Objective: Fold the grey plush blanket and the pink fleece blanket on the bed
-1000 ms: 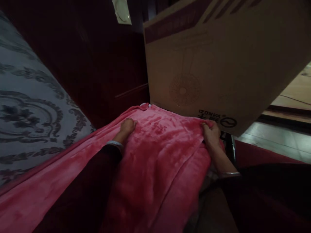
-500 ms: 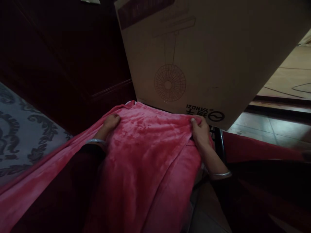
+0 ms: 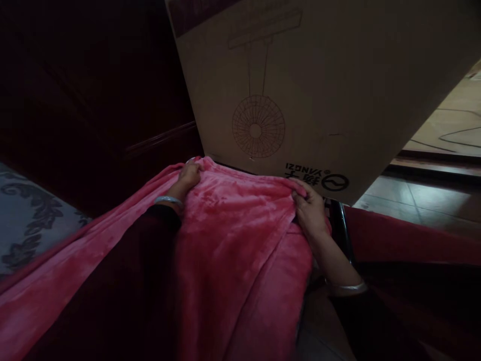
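Observation:
A plush pink blanket [image 3: 240, 225] spreads across the middle of the view and trails off to the lower left. My left hand [image 3: 190, 174] is closed on its far edge, near the left corner of the cardboard box. At the right end of the same edge, my right hand [image 3: 310, 205] pinches the fabric between thumb and fingers. Between the two hands the edge runs fairly straight, with a diagonal fold below it. What lies under the blanket is mostly hidden.
A large cardboard box [image 3: 319, 90] printed with a fan drawing stands just beyond the blanket. Dark red panelled wood [image 3: 112, 100] rises at the left, beside patterned grey fabric [image 3: 33, 215]. A dark shiny rail [image 3: 344, 230] is near my right wrist, with tiled floor [image 3: 406, 195] beyond.
My left hand has moved forward and right along the blanket to its far edge. My right hand keeps its hold in nearly the same place. The view has shifted slightly.

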A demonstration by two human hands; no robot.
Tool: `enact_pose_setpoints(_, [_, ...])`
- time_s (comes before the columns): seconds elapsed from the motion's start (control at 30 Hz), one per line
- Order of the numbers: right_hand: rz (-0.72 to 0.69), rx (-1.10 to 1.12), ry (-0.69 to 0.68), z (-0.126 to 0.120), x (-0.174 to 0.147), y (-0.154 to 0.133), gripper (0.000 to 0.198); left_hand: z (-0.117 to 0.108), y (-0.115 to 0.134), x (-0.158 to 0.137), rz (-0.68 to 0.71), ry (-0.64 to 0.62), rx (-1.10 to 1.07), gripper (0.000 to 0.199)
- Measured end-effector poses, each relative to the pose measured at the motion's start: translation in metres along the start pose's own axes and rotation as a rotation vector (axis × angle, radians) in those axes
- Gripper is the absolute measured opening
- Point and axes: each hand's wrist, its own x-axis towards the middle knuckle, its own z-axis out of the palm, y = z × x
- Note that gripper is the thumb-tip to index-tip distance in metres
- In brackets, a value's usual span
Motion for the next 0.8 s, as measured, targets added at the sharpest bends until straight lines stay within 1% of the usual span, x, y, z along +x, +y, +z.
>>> enact_pose_setpoints(0.07, [0.050,0.040,0.018,-0.002,0.000,0.001,0.046,-0.001,0.000,0.004,0.051,-0.007,0.055,0.042])
enact_pose_setpoints(0.13, [0.106,0.056,0.028,-0.003,0.000,0.001,0.054,0.000,-0.001,0.007,0.052,0.017,0.093,0.049])
enact_pose_setpoints(0.17, [0.130,0.057,0.027,-0.003,-0.001,0.001,0.055,0.003,-0.002,0.007,0.041,0.006,0.105,0.053])
enact_pose_setpoints(0.27, [0.172,0.048,0.007,-0.002,-0.001,0.001,0.051,0.017,-0.008,0.004,-0.026,-0.109,0.086,0.057])
enact_pose_setpoints(0.33, [0.180,0.017,-0.011,-0.001,0.000,0.001,0.045,0.026,-0.012,0.001,-0.053,-0.122,0.053,0.056])
enact_pose_setpoints(0.47, [0.145,-0.076,-0.091,-0.001,0.002,0.006,0.036,0.032,-0.017,-0.004,-0.066,-0.032,0.029,0.056])
enact_pose_setpoints(0.57, [0.107,-0.123,-0.126,-0.002,0.003,0.010,0.032,0.029,-0.016,-0.005,-0.049,-0.016,0.054,0.055])
enact_pose_setpoints(0.67, [0.050,-0.133,-0.101,-0.002,0.003,0.009,0.031,0.028,-0.015,-0.005,-0.024,-0.006,0.067,0.056])
enact_pose_setpoints(0.73, [0.028,-0.141,-0.069,-0.003,0.003,0.006,0.031,0.029,-0.016,-0.004,-0.039,0.041,0.083,0.059])
enact_pose_setpoints(0.8, [0.025,-0.149,-0.034,-0.004,0.002,0.002,0.032,0.031,-0.018,-0.003,-0.060,0.056,0.108,0.060])
